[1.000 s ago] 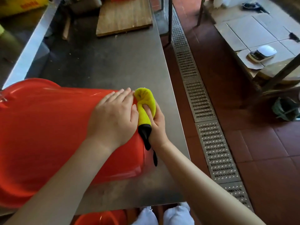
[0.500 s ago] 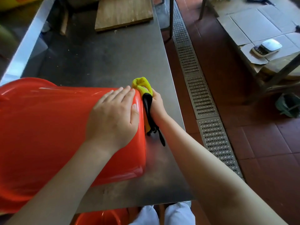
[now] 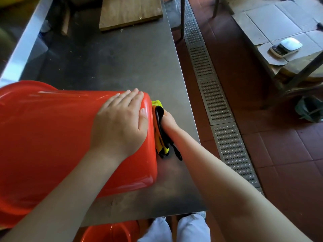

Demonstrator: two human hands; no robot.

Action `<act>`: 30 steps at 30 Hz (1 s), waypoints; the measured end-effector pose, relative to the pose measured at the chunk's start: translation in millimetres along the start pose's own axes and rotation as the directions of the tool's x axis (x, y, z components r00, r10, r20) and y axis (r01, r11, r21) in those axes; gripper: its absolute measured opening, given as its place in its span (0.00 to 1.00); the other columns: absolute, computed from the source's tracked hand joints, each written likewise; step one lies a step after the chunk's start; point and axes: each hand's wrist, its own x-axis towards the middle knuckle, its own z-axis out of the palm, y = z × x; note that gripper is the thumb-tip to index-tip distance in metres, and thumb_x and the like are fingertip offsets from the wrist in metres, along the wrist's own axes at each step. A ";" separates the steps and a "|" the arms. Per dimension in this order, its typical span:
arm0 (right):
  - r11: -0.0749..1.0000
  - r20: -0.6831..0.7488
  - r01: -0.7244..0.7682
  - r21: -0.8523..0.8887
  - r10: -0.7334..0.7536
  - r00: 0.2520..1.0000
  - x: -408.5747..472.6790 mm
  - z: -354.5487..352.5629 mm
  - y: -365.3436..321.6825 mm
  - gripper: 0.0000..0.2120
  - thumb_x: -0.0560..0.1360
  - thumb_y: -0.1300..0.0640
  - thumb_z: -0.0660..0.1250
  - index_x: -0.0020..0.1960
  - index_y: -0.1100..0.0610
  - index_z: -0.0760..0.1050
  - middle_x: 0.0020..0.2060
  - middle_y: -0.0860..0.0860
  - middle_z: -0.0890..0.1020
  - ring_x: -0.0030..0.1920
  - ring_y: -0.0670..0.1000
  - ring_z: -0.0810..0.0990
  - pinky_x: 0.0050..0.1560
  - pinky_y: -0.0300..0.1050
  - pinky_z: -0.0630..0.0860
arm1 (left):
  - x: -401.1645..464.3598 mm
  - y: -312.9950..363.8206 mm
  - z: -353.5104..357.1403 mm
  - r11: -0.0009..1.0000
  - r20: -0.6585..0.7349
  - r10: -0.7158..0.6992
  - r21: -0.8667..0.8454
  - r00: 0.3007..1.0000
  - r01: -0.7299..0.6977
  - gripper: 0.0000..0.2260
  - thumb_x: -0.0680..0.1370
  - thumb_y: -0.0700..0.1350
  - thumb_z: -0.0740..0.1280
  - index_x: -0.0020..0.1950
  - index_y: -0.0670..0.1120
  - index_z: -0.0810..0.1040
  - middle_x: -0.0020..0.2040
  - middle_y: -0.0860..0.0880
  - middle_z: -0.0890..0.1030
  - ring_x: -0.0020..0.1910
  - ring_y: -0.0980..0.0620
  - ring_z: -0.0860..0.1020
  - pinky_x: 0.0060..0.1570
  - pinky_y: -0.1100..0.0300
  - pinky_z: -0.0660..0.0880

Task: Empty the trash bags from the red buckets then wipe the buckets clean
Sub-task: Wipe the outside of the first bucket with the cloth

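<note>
While the large red plastic bucket (image 3: pixel 52 137) lies on its side on the grey steel table (image 3: pixel 122 67), the left hand (image 3: pixel 120 123) rests flat on it with straight fingers. The right hand (image 3: pixel 168 120) grips a yellow and black cloth (image 3: pixel 160 131) against the bucket's base. No trash bag is visible, so wiping seems underway; a second red bucket (image 3: pixel 111 233) below the table probably remains.

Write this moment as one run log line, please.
step: wiping bucket base | left hand: flat on bucket | right hand: holds cloth | bucket: lying on table
</note>
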 end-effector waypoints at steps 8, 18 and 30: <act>0.986 -0.070 -0.081 0.143 0.091 0.993 -30.1 -1.7 23.9 0.24 0.64 0.30 0.64 0.47 0.46 0.82 0.47 0.50 0.85 0.52 0.55 0.83 0.60 0.56 0.77 | -1.4 0.5 1.5 1.000 -0.006 0.006 -0.003 1.000 -0.006 0.26 0.78 0.50 0.50 0.71 0.42 0.74 0.70 0.44 0.75 0.71 0.46 0.72 0.72 0.50 0.64; 0.976 -0.105 -0.165 0.145 0.181 0.978 -80.2 -19.9 46.5 0.13 0.82 0.55 0.58 0.41 0.54 0.75 0.33 0.51 0.79 0.31 0.47 0.76 0.29 0.37 0.71 | -1.8 -0.6 4.3 1.000 -0.020 0.009 -0.012 1.000 -0.010 0.26 0.78 0.50 0.51 0.71 0.42 0.74 0.70 0.44 0.75 0.70 0.45 0.72 0.72 0.49 0.65; 0.927 -0.210 -0.221 0.303 0.291 0.933 -153.2 -9.2 68.9 0.15 0.79 0.60 0.61 0.33 0.57 0.72 0.30 0.54 0.76 0.34 0.54 0.75 0.41 0.46 0.73 | -7.1 2.6 3.3 0.999 -0.026 0.047 -0.025 0.999 -0.047 0.26 0.77 0.49 0.51 0.69 0.41 0.76 0.68 0.42 0.76 0.69 0.43 0.74 0.71 0.48 0.65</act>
